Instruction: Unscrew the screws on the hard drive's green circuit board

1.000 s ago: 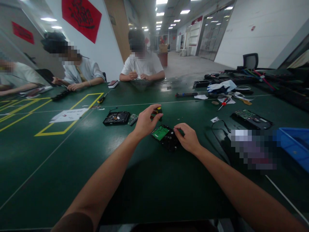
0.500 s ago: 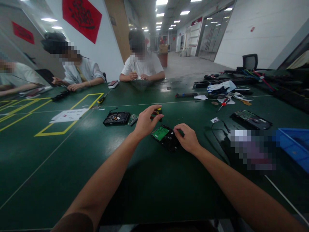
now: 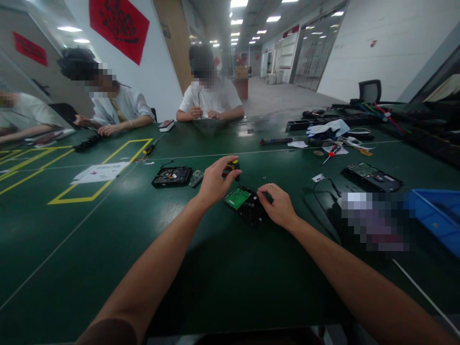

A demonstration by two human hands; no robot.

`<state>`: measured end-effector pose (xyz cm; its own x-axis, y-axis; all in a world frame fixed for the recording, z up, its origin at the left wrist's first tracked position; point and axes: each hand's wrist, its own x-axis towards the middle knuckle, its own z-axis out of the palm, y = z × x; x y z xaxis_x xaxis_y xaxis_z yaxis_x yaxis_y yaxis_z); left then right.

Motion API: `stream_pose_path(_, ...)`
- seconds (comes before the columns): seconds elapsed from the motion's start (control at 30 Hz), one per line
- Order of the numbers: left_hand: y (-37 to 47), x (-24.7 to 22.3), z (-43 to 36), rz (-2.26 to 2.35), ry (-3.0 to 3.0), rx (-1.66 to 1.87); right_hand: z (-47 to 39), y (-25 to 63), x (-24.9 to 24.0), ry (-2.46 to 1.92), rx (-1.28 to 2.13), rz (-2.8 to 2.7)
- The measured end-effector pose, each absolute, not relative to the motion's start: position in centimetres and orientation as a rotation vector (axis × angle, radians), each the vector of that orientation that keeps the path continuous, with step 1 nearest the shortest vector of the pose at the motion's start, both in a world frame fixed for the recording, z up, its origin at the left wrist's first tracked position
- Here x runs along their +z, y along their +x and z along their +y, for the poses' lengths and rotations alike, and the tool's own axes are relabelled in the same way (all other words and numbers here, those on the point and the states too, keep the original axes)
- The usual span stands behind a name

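Note:
A hard drive [image 3: 247, 211] with a green circuit board lies on the table between my hands. Over its far left edge, my left hand [image 3: 215, 182] is closed around the yellow and black handle of a screwdriver [image 3: 236, 166]. The handle stands roughly upright, and most of its shaft is hard to see. My right hand [image 3: 278, 203] has its thumb and fingers pinched at the right edge of the drive, steadying contact there. To the left sit another hard drive [image 3: 172, 176], its inside partly exposed, and a loose circuit board [image 3: 196, 178].
Tiny loose screws lie beyond the drive. At right are a third hard drive [image 3: 372, 177], a cable, a blue bin [image 3: 436, 211] and a red screwdriver [image 3: 332, 152]. Paper [image 3: 100, 172] lies at left within yellow tape. Several people sit across the green table [image 3: 215, 287].
The whole view has shifted slightly. Both hands keep nearly the same position and grip, and the hard drive stays in place.

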<state>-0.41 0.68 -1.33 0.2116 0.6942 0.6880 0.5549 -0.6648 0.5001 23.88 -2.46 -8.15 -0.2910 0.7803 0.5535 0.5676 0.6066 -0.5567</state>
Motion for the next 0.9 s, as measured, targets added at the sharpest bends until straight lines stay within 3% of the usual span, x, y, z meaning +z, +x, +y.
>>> stream_pose_path(0.23, -0.5, -1.1, 0.6, 1.222, 2.324, 1.464, -2.4, 23.9, -8.2, -1.139, 0.286, -1.953)
stream_pose_path(0.53, -0.9, -0.6, 0.8, 1.221, 2.315, 1.502, 0.4, 27.5, -6.4, -1.655, 0.314, -2.013)
stream_pose_path(0.9, -1.1, -0.5, 0.7, 1.201, 2.318, 1.489, 7.2, 27.8, -8.6, -1.851, 0.259, -2.076)
